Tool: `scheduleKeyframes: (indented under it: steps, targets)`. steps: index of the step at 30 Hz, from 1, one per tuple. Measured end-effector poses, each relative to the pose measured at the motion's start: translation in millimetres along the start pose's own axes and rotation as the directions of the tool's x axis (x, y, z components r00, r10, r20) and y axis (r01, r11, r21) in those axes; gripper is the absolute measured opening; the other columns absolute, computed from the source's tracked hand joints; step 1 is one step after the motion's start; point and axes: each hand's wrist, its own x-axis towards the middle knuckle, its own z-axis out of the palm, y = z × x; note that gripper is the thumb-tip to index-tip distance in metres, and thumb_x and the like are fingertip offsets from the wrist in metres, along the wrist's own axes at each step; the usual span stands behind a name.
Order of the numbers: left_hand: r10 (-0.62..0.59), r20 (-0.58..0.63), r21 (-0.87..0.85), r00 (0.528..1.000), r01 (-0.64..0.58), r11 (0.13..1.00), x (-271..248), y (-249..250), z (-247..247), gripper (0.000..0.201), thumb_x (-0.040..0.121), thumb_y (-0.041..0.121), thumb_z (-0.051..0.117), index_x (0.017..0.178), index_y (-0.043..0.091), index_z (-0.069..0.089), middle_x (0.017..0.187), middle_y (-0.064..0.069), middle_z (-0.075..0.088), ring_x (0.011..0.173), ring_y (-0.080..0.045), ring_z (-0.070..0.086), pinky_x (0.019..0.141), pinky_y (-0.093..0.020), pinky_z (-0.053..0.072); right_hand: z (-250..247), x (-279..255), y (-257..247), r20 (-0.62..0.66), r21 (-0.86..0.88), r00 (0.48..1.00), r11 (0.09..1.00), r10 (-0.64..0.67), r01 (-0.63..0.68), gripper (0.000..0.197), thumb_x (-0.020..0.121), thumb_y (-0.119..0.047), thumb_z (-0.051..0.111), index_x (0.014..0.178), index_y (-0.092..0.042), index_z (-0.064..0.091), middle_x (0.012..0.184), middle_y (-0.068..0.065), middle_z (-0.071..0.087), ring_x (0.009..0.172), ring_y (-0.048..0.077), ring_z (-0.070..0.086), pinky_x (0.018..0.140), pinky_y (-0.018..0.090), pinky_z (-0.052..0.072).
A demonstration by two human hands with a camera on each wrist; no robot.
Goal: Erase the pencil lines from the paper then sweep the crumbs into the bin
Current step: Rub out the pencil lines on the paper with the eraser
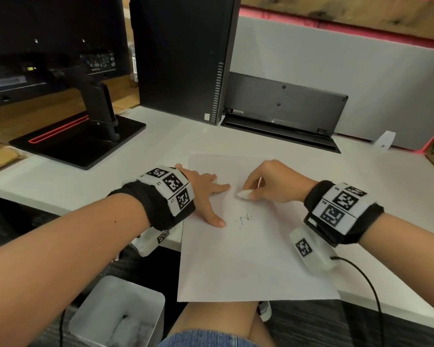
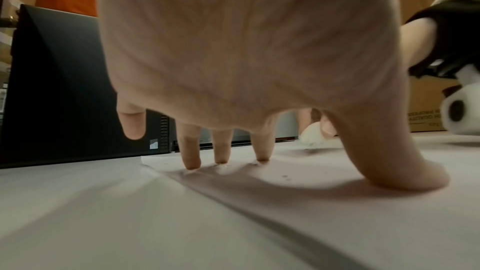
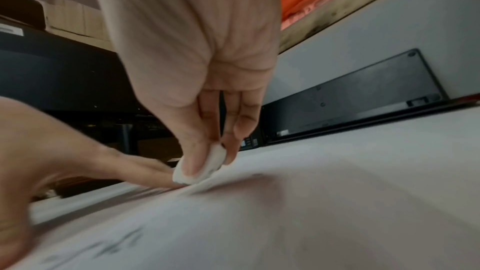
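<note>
A white sheet of paper (image 1: 248, 259) lies on the white desk (image 1: 110, 176), its near edge hanging over the desk's front. Faint pencil marks (image 1: 243, 221) show near the sheet's middle. My left hand (image 1: 206, 196) presses the paper's left side with straight, spread fingers (image 2: 193, 157) and thumb. My right hand (image 1: 273, 184) pinches a white eraser (image 1: 244, 194) between thumb and fingers, its tip on the paper just right of the left index finger. The eraser (image 3: 200, 168) shows dark smudges on its lower end. A few crumbs (image 2: 284, 177) lie near the left fingers.
A white bin (image 1: 120, 314) sits on the floor below the desk's front edge, left of my knee. A black computer tower (image 1: 183, 58), a monitor stand (image 1: 85, 136) and an upturned black keyboard (image 1: 283, 108) line the back of the desk.
</note>
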Motion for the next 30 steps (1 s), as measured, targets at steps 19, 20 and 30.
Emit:
scheduleKeyframes:
  steps: [19, 20, 30]
  targets:
    - [0.032, -0.050, -0.017, 0.998, -0.033, 0.999, -4.9, 15.1, -4.8, 0.099, 0.079, 0.071, 0.050, 0.152, 0.027, 0.000, 0.158, 0.017, 0.000, 0.143, -0.014, 0.017, 0.113, -0.041, 0.009, 5.3, -32.6, -7.1, 0.106, -0.067, 0.992, 0.996, 0.065, -0.058, 0.012, 0.081, -0.017, 0.069, 0.090, -0.011, 0.074, 0.075, -0.009, 0.066, 0.060, -0.007, 0.054, 0.056, 0.003, 0.038]
    - [0.036, -0.054, -0.023, 0.998, -0.037, 0.999, -4.3, 14.5, -4.9, 0.099, 0.078, 0.072, 0.051, 0.152, 0.027, 0.002, 0.157, 0.017, 0.002, 0.143, -0.015, 0.018, 0.113, -0.041, 0.010, 5.1, -35.0, -8.8, 0.118, -0.039, 0.992, 0.998, 0.050, -0.046, 0.012, 0.081, -0.020, 0.069, 0.088, -0.012, 0.075, 0.074, -0.011, 0.066, 0.060, -0.010, 0.054, 0.058, 0.003, 0.040]
    - [0.057, -0.127, -0.048, 0.990, -0.064, 0.997, 13.9, 11.7, -14.1, 0.092, 0.080, 0.068, 0.053, 0.151, 0.027, 0.012, 0.150, 0.006, 0.022, 0.133, -0.022, 0.035, 0.110, -0.045, 0.022, -27.6, 1.5, 34.5, -0.114, -0.028, 0.965, 0.970, 0.238, -0.243, 0.018, 0.081, -0.013, 0.069, 0.098, -0.009, 0.070, 0.048, -0.015, 0.059, 0.067, 0.020, 0.062, 0.059, 0.013, 0.040]
